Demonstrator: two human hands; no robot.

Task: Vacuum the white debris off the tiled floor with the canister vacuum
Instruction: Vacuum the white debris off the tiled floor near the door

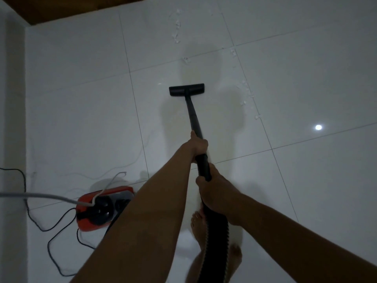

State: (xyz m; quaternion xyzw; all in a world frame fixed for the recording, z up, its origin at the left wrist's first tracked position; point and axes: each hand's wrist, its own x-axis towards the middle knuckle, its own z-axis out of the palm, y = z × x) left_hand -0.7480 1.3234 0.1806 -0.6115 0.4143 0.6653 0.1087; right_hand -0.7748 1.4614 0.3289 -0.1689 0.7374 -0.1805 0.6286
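Note:
The black floor nozzle (186, 89) lies flat on the white tiled floor (306, 180), on the end of a black wand (192, 113). My left hand (199, 145) grips the wand higher up. My right hand (216, 193) grips the black handle where the ribbed hose (216, 242) begins. White debris lies in a trail right of the nozzle (245, 92), near the tile joint ahead (186, 59), and farther off (177, 25). The red and black canister vacuum (102, 209) sits on the floor to my left.
A black power cord (51, 227) loops over the floor left of the canister, and a grey cable (40, 195) runs in from the left edge. A white wall (12, 119) borders the left side. My bare feet (199, 223) stand beneath the hose.

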